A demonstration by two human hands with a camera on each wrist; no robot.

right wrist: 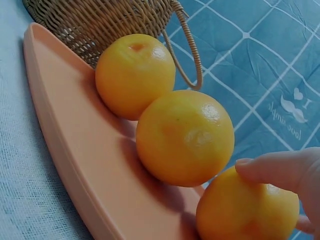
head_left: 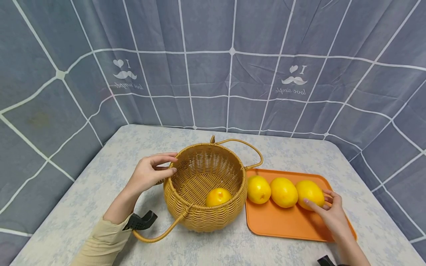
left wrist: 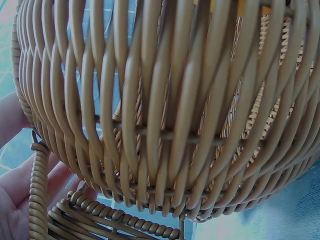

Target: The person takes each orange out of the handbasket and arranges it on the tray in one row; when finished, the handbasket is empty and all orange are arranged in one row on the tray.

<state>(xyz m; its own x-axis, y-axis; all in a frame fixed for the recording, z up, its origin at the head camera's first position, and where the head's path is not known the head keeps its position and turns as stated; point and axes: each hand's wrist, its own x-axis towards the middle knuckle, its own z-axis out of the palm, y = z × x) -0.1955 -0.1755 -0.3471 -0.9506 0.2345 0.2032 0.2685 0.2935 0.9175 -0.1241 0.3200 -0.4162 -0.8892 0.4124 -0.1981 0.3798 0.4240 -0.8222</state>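
Observation:
My left hand (head_left: 148, 171) holds the rim of a round wicker basket (head_left: 206, 218), thumb and fingers at its left side. In the left wrist view the woven basket wall (left wrist: 150, 100) fills most of the picture, and part of the hand (left wrist: 15, 195) shows behind a handle. One yellow orange (head_left: 217, 197) lies inside the basket. On the orange tray (head_left: 283, 225), three more stand in a row. My right hand (head_left: 331, 212) grips the rightmost orange (head_left: 309, 194), thumb on the near side, fingers partly hidden behind it. The middle orange (right wrist: 185, 137) sits right beside it.
The basket's right handle (head_left: 261, 155) sticks out toward the tray's back left corner; its near handle (head_left: 159, 236) droops forward to the left. A patterned cloth (head_left: 149, 136) covers the table. Blue-grey checked curtains (head_left: 206, 74) hang behind and at both sides.

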